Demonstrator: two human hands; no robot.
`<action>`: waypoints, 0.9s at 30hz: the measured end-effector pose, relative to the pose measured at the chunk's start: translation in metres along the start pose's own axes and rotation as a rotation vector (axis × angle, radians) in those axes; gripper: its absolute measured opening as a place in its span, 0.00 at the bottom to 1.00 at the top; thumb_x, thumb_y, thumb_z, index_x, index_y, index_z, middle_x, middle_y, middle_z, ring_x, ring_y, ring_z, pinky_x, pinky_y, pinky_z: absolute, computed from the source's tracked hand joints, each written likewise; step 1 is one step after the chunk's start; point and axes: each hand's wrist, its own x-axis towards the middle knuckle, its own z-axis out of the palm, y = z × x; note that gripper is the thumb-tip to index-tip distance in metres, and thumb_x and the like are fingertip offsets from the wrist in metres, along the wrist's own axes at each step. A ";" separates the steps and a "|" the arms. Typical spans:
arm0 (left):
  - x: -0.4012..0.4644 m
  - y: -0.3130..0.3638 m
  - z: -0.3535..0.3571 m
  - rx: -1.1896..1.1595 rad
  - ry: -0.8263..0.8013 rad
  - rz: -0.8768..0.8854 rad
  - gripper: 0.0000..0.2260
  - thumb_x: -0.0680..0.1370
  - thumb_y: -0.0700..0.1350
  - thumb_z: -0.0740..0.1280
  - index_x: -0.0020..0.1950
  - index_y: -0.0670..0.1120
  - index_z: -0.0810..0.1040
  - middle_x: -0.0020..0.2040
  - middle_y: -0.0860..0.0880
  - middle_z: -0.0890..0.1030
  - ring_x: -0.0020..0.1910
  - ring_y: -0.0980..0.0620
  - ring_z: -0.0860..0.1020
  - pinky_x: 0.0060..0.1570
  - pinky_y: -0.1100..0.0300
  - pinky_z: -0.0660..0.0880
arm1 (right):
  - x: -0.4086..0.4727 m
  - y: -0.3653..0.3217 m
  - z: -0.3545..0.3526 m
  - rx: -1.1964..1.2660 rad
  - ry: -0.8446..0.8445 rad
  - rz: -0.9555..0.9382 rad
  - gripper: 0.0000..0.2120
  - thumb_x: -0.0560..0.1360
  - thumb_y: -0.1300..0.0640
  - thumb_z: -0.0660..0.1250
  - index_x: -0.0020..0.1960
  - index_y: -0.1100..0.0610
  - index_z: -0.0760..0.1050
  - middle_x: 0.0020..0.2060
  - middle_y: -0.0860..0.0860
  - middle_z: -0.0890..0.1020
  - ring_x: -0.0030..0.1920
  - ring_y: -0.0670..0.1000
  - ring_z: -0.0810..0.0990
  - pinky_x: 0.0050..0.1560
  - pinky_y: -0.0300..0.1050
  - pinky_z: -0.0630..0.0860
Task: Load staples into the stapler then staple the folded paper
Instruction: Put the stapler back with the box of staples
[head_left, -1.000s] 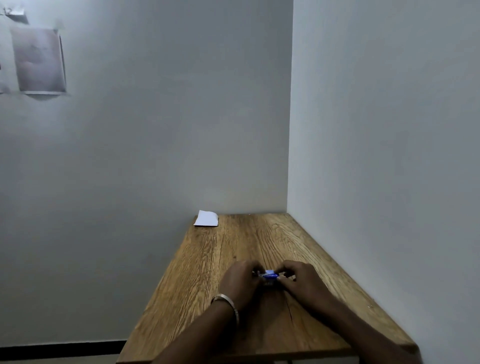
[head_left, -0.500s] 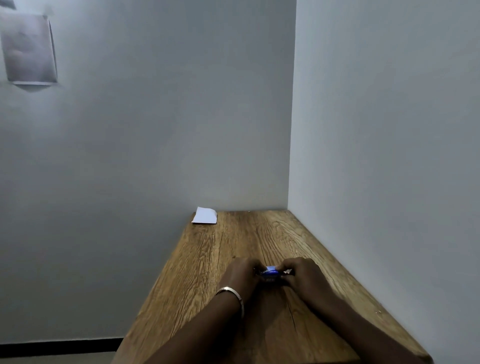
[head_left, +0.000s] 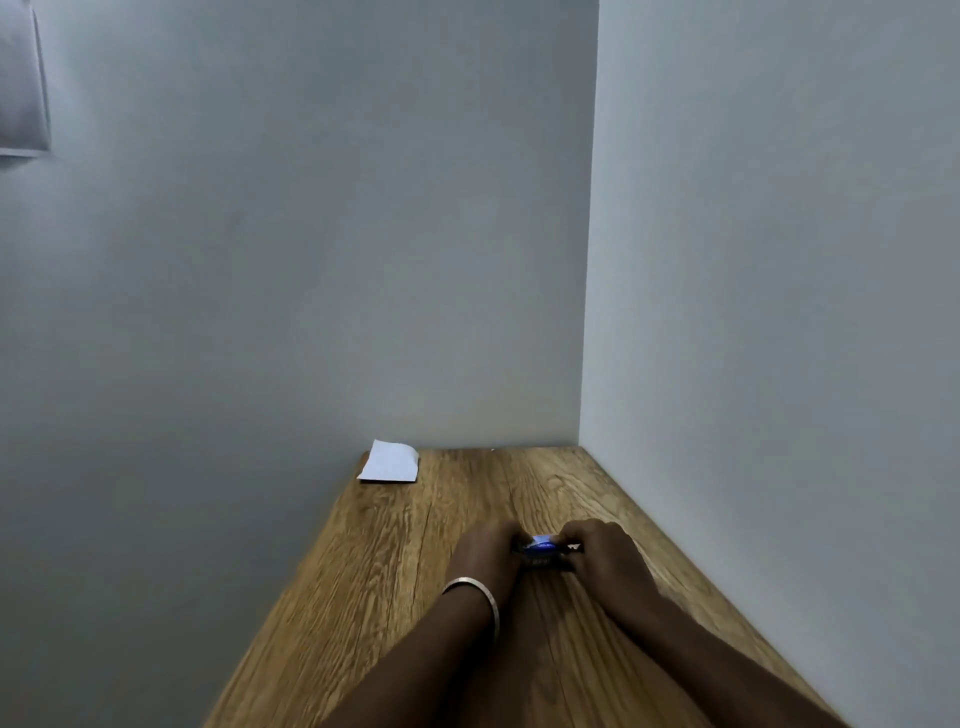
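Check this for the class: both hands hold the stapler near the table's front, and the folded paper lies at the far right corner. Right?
Not quite. The head view shows the folded paper at the far left corner. Both the left hand and right hand do hold the stapler.

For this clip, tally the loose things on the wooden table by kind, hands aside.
Folded paper: 1, at the far left corner
Stapler: 1, held between both hands
Total: 2

wooden table (head_left: 395, 571) in wall corner | grey sheet (head_left: 21, 83) on left wall, upper left
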 end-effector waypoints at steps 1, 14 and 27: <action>0.011 -0.004 0.005 -0.011 0.004 -0.007 0.12 0.77 0.44 0.69 0.61 0.50 0.81 0.57 0.49 0.83 0.56 0.51 0.80 0.56 0.59 0.75 | 0.010 0.004 0.004 -0.007 0.002 -0.006 0.09 0.75 0.58 0.71 0.54 0.50 0.84 0.48 0.48 0.86 0.45 0.44 0.80 0.38 0.29 0.65; 0.154 -0.055 0.063 -0.006 0.051 -0.027 0.13 0.78 0.41 0.66 0.62 0.48 0.81 0.58 0.47 0.83 0.57 0.48 0.79 0.56 0.57 0.76 | 0.150 0.048 0.060 -0.036 0.070 -0.020 0.08 0.77 0.58 0.69 0.54 0.51 0.82 0.48 0.50 0.85 0.47 0.48 0.81 0.36 0.33 0.64; 0.244 -0.086 0.096 0.111 0.083 -0.023 0.11 0.77 0.37 0.63 0.56 0.46 0.79 0.55 0.43 0.82 0.53 0.43 0.79 0.50 0.54 0.75 | 0.239 0.080 0.099 -0.082 0.005 -0.110 0.21 0.78 0.61 0.64 0.70 0.50 0.75 0.62 0.54 0.82 0.62 0.55 0.78 0.63 0.50 0.74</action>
